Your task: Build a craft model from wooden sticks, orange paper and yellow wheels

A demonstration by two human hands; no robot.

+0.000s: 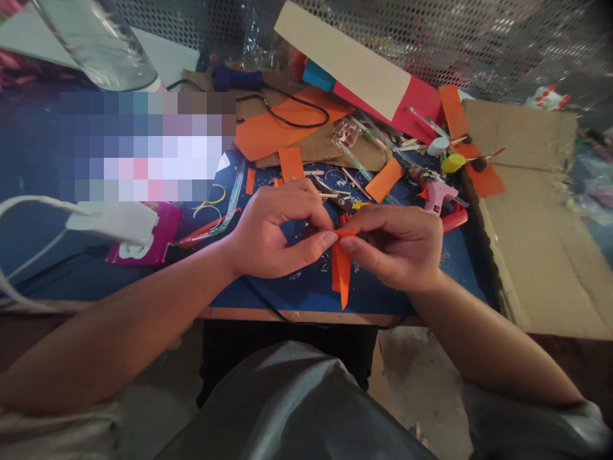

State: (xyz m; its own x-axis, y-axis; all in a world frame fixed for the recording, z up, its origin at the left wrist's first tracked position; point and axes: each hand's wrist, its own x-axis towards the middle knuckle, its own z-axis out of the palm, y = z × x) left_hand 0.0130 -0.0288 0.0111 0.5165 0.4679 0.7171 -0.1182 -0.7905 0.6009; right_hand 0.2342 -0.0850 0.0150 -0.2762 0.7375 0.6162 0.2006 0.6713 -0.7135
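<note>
A small folded orange paper piece hangs pointed end down between my two hands, above the blue table top. My left hand pinches its top edge with thumb and fingers closed. From the other side my right hand pinches the same top edge, fingers curled. The two thumbs almost touch.
Orange paper scraps and a larger orange sheet lie behind the hands. A pink glue gun, red-handled scissors, sticks and a black cable clutter the back. A cardboard sheet lies right, a magenta object left.
</note>
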